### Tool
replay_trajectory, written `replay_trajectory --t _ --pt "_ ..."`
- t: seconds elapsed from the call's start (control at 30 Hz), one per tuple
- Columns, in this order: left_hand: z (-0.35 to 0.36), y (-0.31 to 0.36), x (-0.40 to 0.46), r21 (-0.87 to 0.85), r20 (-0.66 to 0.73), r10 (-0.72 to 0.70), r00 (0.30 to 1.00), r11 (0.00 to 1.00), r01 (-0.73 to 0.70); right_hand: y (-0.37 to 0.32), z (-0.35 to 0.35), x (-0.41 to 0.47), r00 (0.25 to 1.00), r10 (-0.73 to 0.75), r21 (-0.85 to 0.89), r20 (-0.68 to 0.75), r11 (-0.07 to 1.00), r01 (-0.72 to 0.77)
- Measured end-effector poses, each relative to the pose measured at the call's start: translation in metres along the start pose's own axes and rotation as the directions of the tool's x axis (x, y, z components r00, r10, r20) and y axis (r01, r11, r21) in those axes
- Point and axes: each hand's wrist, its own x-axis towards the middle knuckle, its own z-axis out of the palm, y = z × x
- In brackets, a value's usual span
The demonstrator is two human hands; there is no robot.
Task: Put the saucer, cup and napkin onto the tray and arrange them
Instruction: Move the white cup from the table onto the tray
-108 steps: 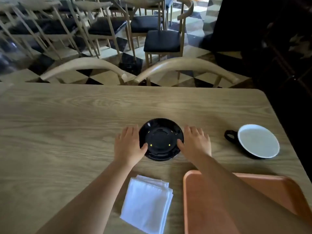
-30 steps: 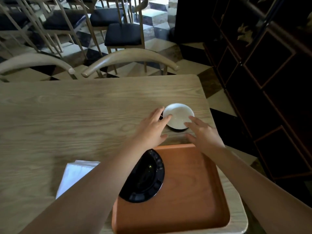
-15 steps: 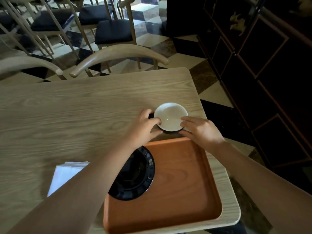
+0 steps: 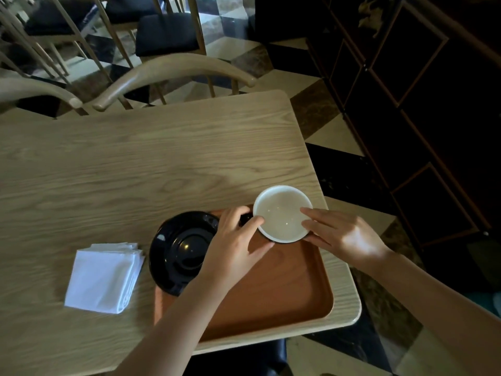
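Observation:
A cup (image 4: pixel 282 214), black outside and white inside, hangs over the far edge of the orange tray (image 4: pixel 284 289). My left hand (image 4: pixel 233 248) grips its left side by the handle. My right hand (image 4: pixel 341 234) holds its right side. The black saucer (image 4: pixel 179 251) lies at the tray's left edge, partly overhanging the rim. A folded white napkin (image 4: pixel 104 276) rests on the wooden table (image 4: pixel 135 172), left of the saucer and off the tray.
The tray sits at the table's near right corner, close to the edges. Two curved wooden chair backs (image 4: pixel 168 74) stand along the far side. A dark cabinet (image 4: pixel 420 104) stands to the right, beyond a strip of floor.
Both hands closed on the cup and brought it from the table toward me, over the tray's far edge. Earlier the saucer went from the table onto the tray.

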Motion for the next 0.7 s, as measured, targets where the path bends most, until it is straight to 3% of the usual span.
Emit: replay_trajectory --t 0.17,0.43,0.6,0.7 --pt "0.006 0.002 -0.007 0.013 0.024 -0.006 1.000 1.000 0.006 0.002 0.006 -0.008 1.000 -0.003 0.004 0.014 1.000 0.003" --pt "0.005 0.006 -0.001 0.025 0.005 -0.045 0.999 0.999 0.045 0.002 0.002 0.002 0.979 0.182 0.114 0.094 0.975 -0.192" --pt "0.002 0.003 0.004 0.090 0.034 0.005 0.999 0.996 -0.008 0.001 0.002 0.005 0.967 0.216 0.080 0.132 0.970 -0.228" --pt "0.000 0.004 0.004 0.117 0.061 0.023 0.998 0.993 -0.030 -0.007 -0.002 0.009 0.969 0.202 -0.025 0.146 0.979 -0.200"
